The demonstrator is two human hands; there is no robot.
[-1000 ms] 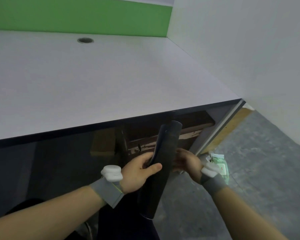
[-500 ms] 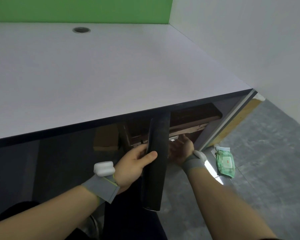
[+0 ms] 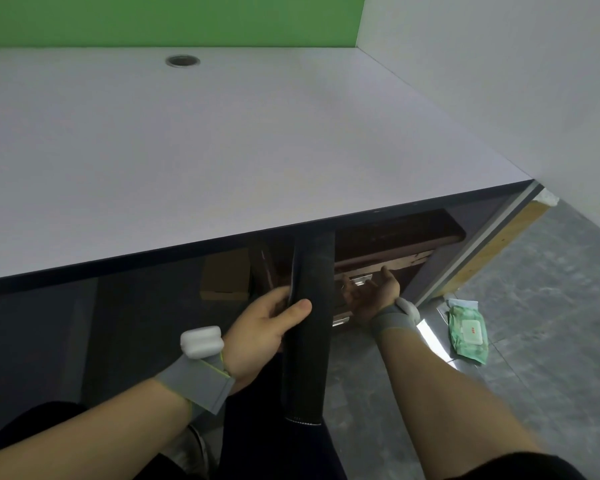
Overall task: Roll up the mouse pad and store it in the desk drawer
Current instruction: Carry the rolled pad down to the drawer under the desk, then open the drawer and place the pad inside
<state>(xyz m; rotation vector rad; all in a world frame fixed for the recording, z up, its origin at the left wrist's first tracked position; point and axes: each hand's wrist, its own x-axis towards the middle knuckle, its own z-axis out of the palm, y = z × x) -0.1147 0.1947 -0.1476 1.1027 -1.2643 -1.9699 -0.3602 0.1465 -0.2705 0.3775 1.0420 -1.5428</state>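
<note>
The mouse pad (image 3: 307,341) is rolled into a black tube and stands nearly upright below the desk's front edge. My left hand (image 3: 264,327) is closed around its middle, thumb across the front. Its top end reaches up to the underside of the desk. Behind and right of the roll is the dark brown desk drawer (image 3: 388,258), under the white desk top (image 3: 222,150). My right hand (image 3: 374,296) is palm up at the drawer's front, fingers hooked at its metal handle (image 3: 361,280). The roll hides some of those fingers.
A green pack of wet wipes (image 3: 468,332) lies on the grey floor to the right. A white wall (image 3: 499,81) bounds the desk on the right. A cable hole (image 3: 182,61) is at the desk's back. A cardboard box (image 3: 226,275) sits in the dark under the desk.
My right hand has let go of the roll and reached forward under the desk to the drawer's handle. My left hand has turned the roll more upright, and the view has tilted down slightly.
</note>
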